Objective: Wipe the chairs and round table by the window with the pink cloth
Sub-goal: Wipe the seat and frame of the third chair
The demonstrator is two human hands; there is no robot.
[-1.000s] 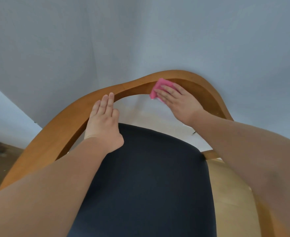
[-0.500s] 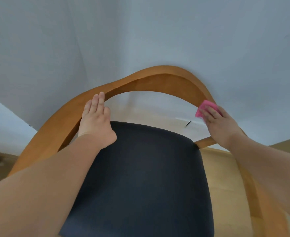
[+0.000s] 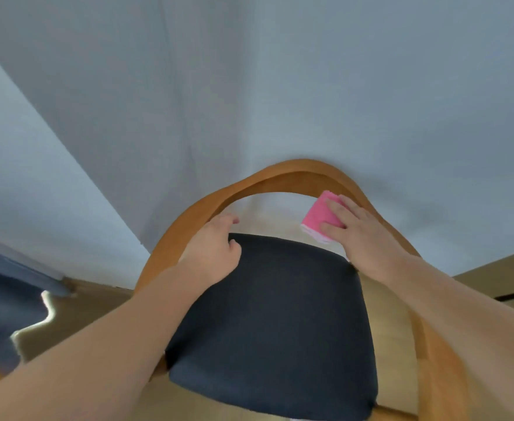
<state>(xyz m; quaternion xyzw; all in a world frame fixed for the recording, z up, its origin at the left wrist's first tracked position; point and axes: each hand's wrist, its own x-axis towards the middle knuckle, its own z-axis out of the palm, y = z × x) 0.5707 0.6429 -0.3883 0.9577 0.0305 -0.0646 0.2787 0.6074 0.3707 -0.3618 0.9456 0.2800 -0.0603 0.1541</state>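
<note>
A chair with a curved wooden backrest rail [image 3: 292, 174] and a dark fabric seat [image 3: 280, 314] stands right below me. My right hand [image 3: 362, 238] holds the folded pink cloth [image 3: 318, 218] against the inner face of the rail's right side, fingers laid over the cloth and thumb at its lower edge. On the rail's left side sits my left hand [image 3: 211, 247], its fingers bent over the rail's inner edge and the thumb below. The round table is not in view.
A pale grey curtain or wall [image 3: 249, 86] hangs close behind the chair. Light wooden floor [image 3: 386, 314] shows on the right. A dark blue patch [image 3: 3, 299] with a bright glare lies on the floor at the left.
My right hand slid the pink cloth from the top of the rail down its right side, then back up a little. The fingers of my left hand, straight before, have bent over the rail.
</note>
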